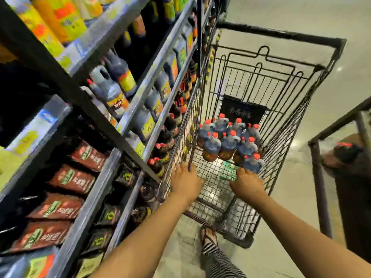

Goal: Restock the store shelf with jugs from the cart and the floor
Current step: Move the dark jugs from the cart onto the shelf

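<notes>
Your left hand (185, 182) grips the wire cart (285, 109) rim, fingers curled over it. Your right hand (246, 182) reaches the nearest red-capped jug (253, 164); its fingertips are hidden, grip unclear. Beyond, jugs cluster (228, 137) inside; shelf (140, 101) labels blur.

The jugs (228, 137) stand upright in a tight group on the wire floor of the cart (281, 109), toward its far end and its right side wall. Each one has dark liquid inside, a red cap, a side handle and an orange-red label low on the body. The nearest jug (253, 163) leans a little against the right wall. On the store shelf (140, 91), just left of the cart, similar dark jugs stand in rows.
</notes>
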### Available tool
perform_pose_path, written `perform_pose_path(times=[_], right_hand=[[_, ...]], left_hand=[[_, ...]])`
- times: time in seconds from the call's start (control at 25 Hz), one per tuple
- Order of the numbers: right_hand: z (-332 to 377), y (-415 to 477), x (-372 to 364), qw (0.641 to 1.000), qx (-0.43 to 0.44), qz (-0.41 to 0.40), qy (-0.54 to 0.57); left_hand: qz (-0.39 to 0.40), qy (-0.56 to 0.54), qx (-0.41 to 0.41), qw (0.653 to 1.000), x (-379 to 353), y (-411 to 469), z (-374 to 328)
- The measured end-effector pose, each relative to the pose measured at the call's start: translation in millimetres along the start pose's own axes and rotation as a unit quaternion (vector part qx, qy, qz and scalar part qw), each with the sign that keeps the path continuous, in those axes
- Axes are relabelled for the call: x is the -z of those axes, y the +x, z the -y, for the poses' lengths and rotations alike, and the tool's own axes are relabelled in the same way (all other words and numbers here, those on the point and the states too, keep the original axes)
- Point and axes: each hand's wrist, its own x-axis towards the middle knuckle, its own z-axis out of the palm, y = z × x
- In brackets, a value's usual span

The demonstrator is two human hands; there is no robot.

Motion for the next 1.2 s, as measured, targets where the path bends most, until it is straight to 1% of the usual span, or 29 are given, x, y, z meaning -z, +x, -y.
perform_pose_path(times=[0.12, 0.24, 0.36, 0.52, 0.6, 0.68, 0.76, 0.88, 0.92, 1.0, 1.04, 1.08, 1.12, 1.2], right_hand=[[-29.9, 40.0, -9.5, 1.000, -0.014, 0.021, 0.018], [-54.0, 81.5, -20.7, 0.997, -0.035, 0.020, 0.068], [-69.3, 123.6, -28.8, 0.993, -0.078, -0.002, 0.089], [-78.6, 166.4, -48.2, 0.992, -0.100, -0.022, 0.079], [-80.6, 181.5, -62.4, 0.985, -0.127, -0.029, 0.114], [-85.2, 193.5, -74.8, 0.972, -0.147, -0.054, 0.177], [-87.4, 194.5, -78.3, 0.965, -0.144, -0.074, 0.204], [-89.0, 187.3, -76.4, 0.979, -0.116, -0.081, 0.146], [-90.4, 187.0, -75.2, 0.985, -0.100, -0.072, 0.122], [-91.7, 186.1, -73.6, 0.988, -0.082, -0.032, 0.129], [-89.2, 183.8, -66.9, 0.991, -0.082, 0.005, 0.108], [-88.7, 183.9, -64.2, 0.991, -0.088, 0.017, 0.102], [-86.8, 183.7, -62.8, 0.988, -0.099, 0.016, 0.118], [-82.8, 179.5, -65.8, 0.982, -0.087, 0.006, 0.166]], left_hand=[[0.026, 0.007, -0.016, 1.000, -11.3, 43.4, -17.7], [0.051, -0.015, -0.025, 0.998, -26.0, 94.8, -39.5], [0.026, -0.041, -0.039, 0.998, -44.0, 147.8, -54.4], [0.010, -0.090, -0.046, 0.995, -70.1, 218.7, -54.2], [-0.007, -0.142, -0.042, 0.989, -83.0, 252.2, -49.3], [-0.015, -0.178, -0.063, 0.982, -92.7, 278.3, -43.3], [-0.034, -0.194, -0.102, 0.975, -93.6, 292.3, -35.8], [-0.051, -0.164, -0.172, 0.970, -88.4, 312.6, -25.5], [-0.042, -0.141, -0.196, 0.970, -85.3, 318.6, -23.6], [-0.003, -0.088, -0.232, 0.969, -80.9, 328.1, -21.8], [0.011, -0.074, -0.243, 0.967, -80.6, 329.9, -21.7], [0.018, -0.078, -0.248, 0.965, -80.8, 329.1, -22.7], [0.021, -0.098, -0.247, 0.964, -80.7, 327.8, -23.4], [0.019, -0.120, -0.240, 0.963, -78.3, 325.7, -24.3]])
